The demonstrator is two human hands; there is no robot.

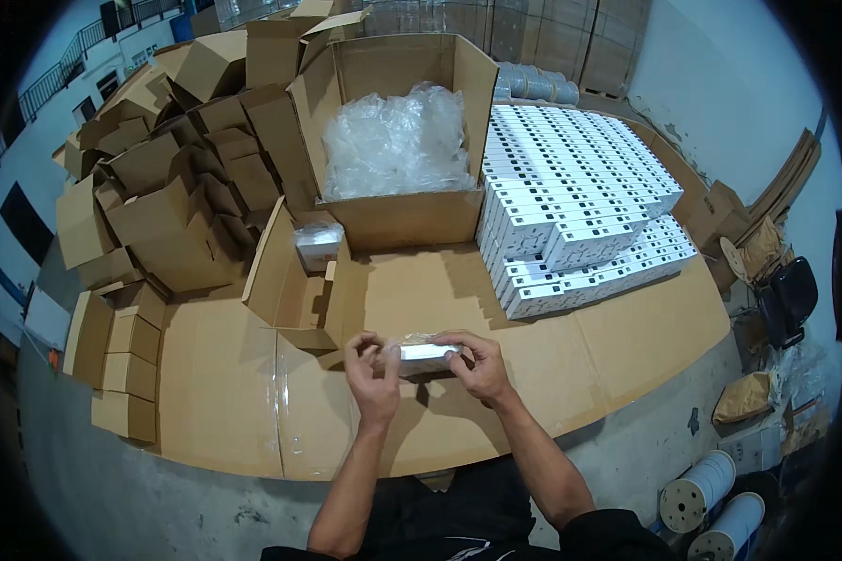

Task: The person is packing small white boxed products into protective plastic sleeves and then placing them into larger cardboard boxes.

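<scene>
Hands meet over the flattened cardboard sheet (253,374) that covers the floor as a work surface. Left hand (372,369) and right hand (477,363) together hold a small white box in clear plastic wrap (428,353), one hand at each end, fingers closed around it; the box is lifted just above the sheet, near its front edge. Fingers of the left hand curl over the left end of the wrap, the right thumb and fingers pinch the right end. Just behind the hands on the sheet stands a small open carton (295,280) with flaps up; a second wrapped white box (318,243) sits at its back edge. Farther back on the sheet stands a large open carton (398,140) filled with crumpled clear plastic bags (395,140). To the right of that carton, on the same sheet, lies a stepped stack of white boxes (580,206) in tight rows. Along the left side of the sheet sits a heap of small folded brown cartons (173,178), some upright, some tipped. Off the sheet's near right corner, two white rolls (697,491) lie on the concrete floor.
</scene>
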